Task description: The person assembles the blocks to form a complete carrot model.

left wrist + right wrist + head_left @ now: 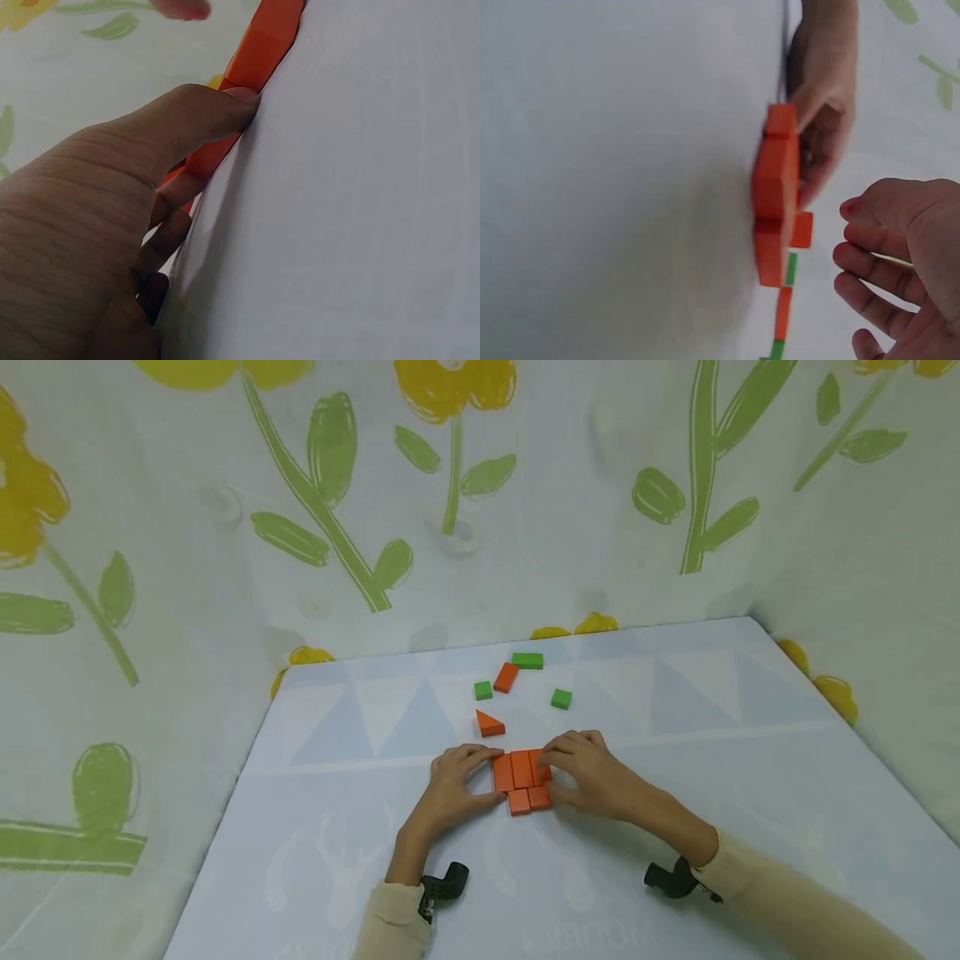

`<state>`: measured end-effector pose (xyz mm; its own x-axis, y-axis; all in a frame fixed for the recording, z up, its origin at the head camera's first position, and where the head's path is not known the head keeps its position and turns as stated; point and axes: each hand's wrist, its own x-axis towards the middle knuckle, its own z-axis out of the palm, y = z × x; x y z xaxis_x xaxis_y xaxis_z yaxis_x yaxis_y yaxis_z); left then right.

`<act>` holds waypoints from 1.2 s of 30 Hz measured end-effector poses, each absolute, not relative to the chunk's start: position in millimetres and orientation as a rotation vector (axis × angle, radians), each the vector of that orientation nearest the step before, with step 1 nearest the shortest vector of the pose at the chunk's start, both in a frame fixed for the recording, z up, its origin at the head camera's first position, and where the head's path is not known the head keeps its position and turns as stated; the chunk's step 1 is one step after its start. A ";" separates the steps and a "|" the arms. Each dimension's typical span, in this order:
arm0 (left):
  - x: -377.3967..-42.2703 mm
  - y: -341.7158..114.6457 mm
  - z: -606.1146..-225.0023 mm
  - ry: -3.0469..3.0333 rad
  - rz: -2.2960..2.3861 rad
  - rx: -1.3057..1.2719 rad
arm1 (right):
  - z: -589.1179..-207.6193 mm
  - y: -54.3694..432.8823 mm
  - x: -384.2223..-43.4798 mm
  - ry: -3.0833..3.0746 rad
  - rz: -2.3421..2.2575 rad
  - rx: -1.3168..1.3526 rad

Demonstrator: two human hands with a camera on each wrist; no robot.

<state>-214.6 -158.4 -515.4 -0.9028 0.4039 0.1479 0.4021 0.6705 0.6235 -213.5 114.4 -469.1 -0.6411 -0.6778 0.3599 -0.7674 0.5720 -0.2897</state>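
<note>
Three upright-set orange rectangular blocks (522,769) lie side by side on the table, with two small orange blocks (519,802) against their near ends. My left hand (453,785) pinches the leftmost orange block (503,774), thumb at its near end and fingers at the far end. In the left wrist view the thumb (217,112) presses against the orange side. My right hand (592,777) hovers at the group's right side, partly hiding the right block. The right wrist view shows its loosely bent fingers (877,270) apart from the blocks, with nothing between them.
Beyond the group lie an orange triangular block (491,726), an orange rectangular block (506,677), a green rectangular block (528,661) and two small green blocks (561,699). A flower-printed cloth (540,543) hangs behind the table (360,827).
</note>
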 end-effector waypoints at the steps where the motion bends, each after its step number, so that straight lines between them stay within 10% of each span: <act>1: -214.6 -158.7 -515.4 2.868 1.067 0.687 | -466.0 113.3 -217.3 -2.610 0.638 1.187; 36: -216.2 -160.5 -515.8 2.876 1.040 0.705 | -456.6 60.9 -404.8 -3.004 0.490 0.925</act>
